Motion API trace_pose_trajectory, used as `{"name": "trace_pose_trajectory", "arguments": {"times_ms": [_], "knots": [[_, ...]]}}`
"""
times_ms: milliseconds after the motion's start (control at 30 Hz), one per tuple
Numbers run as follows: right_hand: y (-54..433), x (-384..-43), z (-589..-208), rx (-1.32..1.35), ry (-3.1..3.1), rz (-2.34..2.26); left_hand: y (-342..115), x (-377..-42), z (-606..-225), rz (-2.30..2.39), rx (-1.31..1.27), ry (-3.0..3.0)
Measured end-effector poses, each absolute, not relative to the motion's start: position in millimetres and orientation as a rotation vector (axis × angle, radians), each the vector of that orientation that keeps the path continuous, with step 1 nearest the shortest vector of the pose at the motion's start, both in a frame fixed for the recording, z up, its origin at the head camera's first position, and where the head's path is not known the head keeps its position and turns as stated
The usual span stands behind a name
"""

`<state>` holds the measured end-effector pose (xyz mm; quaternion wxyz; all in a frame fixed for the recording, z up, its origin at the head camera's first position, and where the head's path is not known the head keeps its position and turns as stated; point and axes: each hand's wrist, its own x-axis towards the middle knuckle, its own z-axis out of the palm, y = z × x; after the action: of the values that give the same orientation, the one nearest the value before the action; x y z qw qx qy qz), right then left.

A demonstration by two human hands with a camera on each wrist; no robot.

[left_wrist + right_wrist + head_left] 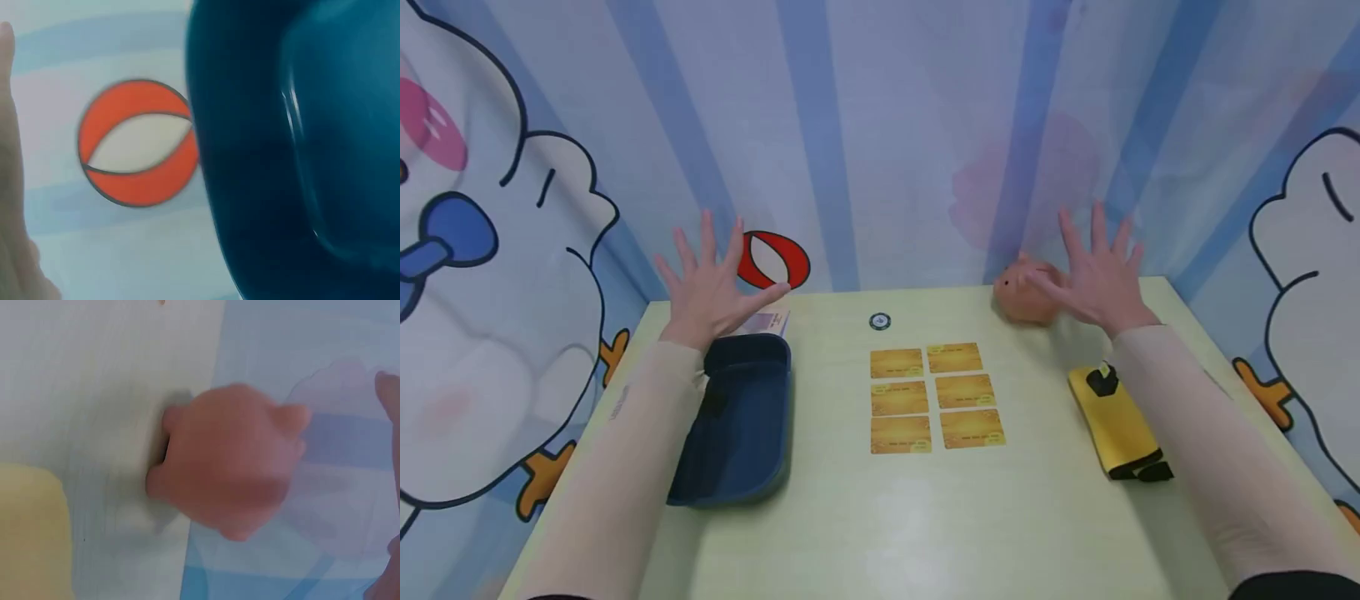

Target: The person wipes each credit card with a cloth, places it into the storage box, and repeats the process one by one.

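Observation:
My left hand (707,292) is raised with fingers spread, holding nothing. Below it on the table is a dark blue plastic bin (733,425), whose wall (219,156) fills much of the left wrist view. My right hand (1103,282), also spread and holding nothing, hovers at the back right. Its thumb overlaps a pink pig figure (1024,293) in the head view; the right wrist view shows the pig's round body (231,456) and stubby feet. Under my right forearm lies a folded yellow cloth item (1112,417) with black ends, partly hidden by the sleeve.
Several gold cards (900,398) lie in two columns mid-table. Behind them is a small round dark-and-white chip (880,322). A printed paper (772,322) shows behind the bin. A striped fabric backdrop (910,150) with cartoon figures stands around the pale table (880,525).

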<state>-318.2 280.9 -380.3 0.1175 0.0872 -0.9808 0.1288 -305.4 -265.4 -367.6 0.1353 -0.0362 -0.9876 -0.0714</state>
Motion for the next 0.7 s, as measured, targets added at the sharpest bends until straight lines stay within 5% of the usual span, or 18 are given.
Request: {"name": "trace_pose_trajectory", "arguments": {"times_ms": [700], "knots": [[280,-212,-423,0.265,-3.095,0.366,-161,-179,-353,-0.411,-0.740,-2.626]]}}
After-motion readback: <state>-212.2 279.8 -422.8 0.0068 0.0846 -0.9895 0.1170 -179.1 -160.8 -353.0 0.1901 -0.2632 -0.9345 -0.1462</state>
